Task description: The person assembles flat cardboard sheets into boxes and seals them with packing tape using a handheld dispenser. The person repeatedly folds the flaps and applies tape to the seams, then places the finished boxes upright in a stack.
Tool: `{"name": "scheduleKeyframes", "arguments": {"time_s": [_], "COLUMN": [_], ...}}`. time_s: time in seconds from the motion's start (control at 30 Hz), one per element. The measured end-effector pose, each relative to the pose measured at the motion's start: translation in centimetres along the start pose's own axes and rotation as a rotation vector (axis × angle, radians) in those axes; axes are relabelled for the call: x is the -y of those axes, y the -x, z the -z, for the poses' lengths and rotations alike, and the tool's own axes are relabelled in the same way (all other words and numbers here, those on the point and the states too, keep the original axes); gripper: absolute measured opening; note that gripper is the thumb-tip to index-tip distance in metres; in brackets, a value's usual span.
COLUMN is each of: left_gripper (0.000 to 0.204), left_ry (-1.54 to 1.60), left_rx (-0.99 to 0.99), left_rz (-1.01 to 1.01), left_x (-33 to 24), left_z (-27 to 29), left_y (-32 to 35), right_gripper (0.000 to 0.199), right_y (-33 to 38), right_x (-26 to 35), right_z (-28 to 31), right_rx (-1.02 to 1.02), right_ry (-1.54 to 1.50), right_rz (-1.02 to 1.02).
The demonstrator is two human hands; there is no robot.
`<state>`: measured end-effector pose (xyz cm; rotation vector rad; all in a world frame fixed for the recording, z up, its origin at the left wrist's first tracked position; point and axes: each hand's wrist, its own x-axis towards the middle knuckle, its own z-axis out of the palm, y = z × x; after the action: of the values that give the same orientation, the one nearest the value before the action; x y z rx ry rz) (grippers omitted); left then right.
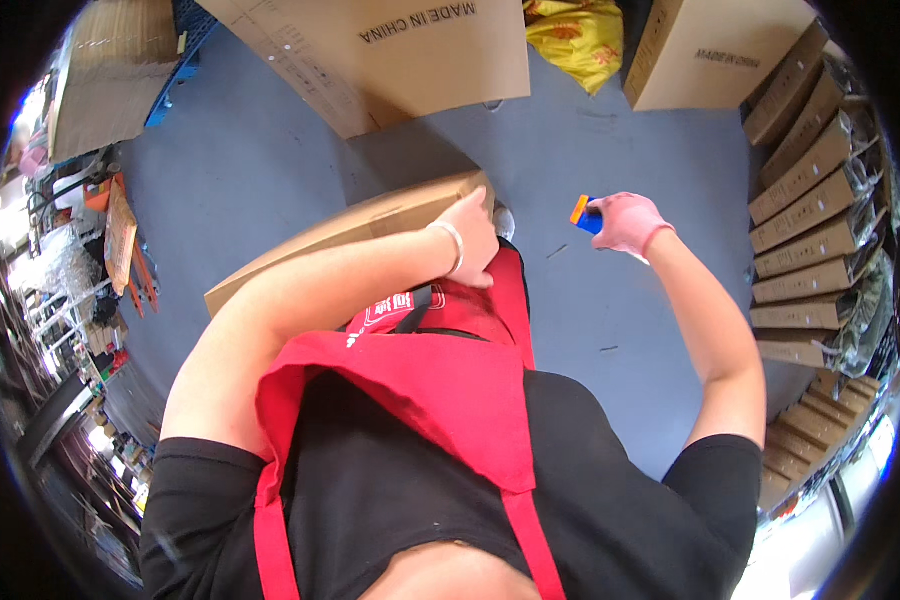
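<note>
My left hand (pixel 470 238), bare with a white band at its wrist, lies over the right end of a long, narrow cardboard box (pixel 355 222). Its fingers bend around the box's edge, and part of the grip is hidden. Close against my red apron (pixel 420 395), the box stretches away to the left under my forearm. Off to the right, my right hand (pixel 630 224) wears a pink glove and is closed on a small blue tool with an orange end (pixel 592 216). The tool is held above the floor, apart from the box; its exact kind is unclear.
A large carton (pixel 400 60) stands ahead, with a yellow plastic bag (pixel 582 45) and another carton (pixel 715 55) beside it. Several flat boxes (pixel 805 245) line the right side. Stacked cardboard (pixel 115 75) is at far left, above cluttered shelving. The floor (pixel 660 150) is grey-blue.
</note>
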<state>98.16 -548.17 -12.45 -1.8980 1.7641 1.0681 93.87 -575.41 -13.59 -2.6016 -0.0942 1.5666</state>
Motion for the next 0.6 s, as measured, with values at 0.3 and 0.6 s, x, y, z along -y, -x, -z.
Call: {"name": "scheduleKeyframes", "arguments": {"time_s": [0.3, 0.6], "left_gripper": [0.039, 0.018], "left_ry": [0.617, 2.252], "left_rx": [-1.071, -0.162], "left_rz": [-0.272, -0.181], "left_x": [1.1, 3.7], "left_z": [-6.2, -18.6], "left_y": [3.6, 23.0], "right_gripper": [0.072, 0.072], "right_y": [11.9, 14.9], "right_x": [14.5, 42.4], "right_z": [-16.3, -16.9], "right_rx": [-1.213, -1.111], "right_ry": [-1.044, -0.915], "right_rz": [0.08, 0.181]}}
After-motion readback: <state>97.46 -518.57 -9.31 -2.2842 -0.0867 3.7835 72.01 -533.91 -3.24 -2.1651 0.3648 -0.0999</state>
